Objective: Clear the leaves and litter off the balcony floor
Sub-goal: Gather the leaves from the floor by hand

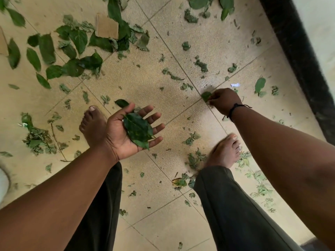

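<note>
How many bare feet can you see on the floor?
2. The left foot is flat on the tiles behind the left hand. The right foot is blurred, below the right hand, among crumbled leaves.

Looks like a home balcony or tiled porch, seen from above. Pale beige floor tiles with thin grout lines set on a diagonal. Strewn all over with green leaves, shredded bits and a thin twig. Scrap of cardboard lying among the leaves at the top. Dark skirting running along the right edge under a pale wall. Bare feet on the tiles and dark trousers, pointing to a domestic setting rather than a workplace. Daylight, soft and even across the floor.
</note>
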The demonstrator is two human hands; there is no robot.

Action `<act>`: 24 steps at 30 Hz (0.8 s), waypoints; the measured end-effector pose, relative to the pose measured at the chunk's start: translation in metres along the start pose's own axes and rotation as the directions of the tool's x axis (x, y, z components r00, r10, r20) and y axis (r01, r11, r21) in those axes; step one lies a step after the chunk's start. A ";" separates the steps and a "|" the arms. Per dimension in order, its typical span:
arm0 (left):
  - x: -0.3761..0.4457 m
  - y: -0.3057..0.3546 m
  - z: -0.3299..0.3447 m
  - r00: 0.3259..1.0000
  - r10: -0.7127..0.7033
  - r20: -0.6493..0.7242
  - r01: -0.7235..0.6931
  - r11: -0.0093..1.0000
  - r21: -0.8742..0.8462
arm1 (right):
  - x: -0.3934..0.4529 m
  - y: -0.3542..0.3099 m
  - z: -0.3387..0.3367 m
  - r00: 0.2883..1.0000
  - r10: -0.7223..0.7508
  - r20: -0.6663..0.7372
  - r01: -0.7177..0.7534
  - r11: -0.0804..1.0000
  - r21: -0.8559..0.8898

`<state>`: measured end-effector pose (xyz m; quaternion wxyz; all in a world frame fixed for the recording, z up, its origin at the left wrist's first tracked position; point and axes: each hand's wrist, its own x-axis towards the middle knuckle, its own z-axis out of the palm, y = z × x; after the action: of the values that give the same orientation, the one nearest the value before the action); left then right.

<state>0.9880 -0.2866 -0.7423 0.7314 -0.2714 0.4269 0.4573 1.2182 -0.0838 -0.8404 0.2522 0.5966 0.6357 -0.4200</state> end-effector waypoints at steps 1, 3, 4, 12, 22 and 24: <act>0.003 -0.001 0.001 1.000 0.001 0.000 -0.001 1.000 0.004 | 0.002 -0.002 0.002 1.000 -0.018 -0.016 0.018 1.000 -0.023; 0.008 -0.002 0.003 1.000 0.001 0.002 -0.001 1.000 0.011 | 0.005 -0.005 0.005 0.995 -0.057 -0.076 0.048 0.993 -0.109; 0.011 -0.002 0.005 1.000 0.001 0.005 -0.001 1.000 0.013 | 0.006 -0.006 0.008 0.991 -0.080 -0.108 0.059 0.981 -0.183; 0.022 0.004 0.020 0.999 -0.016 0.042 0.013 0.998 0.055 | 0.016 0.000 0.011 0.986 -0.124 -0.109 0.060 0.885 -0.461; 0.002 -0.010 0.031 1.000 0.020 -0.007 -0.020 1.000 -0.019 | -0.102 -0.060 -0.028 0.972 -0.163 0.167 0.022 0.778 0.628; -0.011 -0.016 0.039 0.999 0.034 -0.011 -0.035 0.996 -0.077 | -0.148 -0.087 -0.035 0.944 -0.266 0.194 0.082 0.759 0.645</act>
<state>1.0146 -0.2676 -0.7139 0.7102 -0.2944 0.4170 0.4849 1.1635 -0.1302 -0.6801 0.0833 0.5199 0.4704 -0.7081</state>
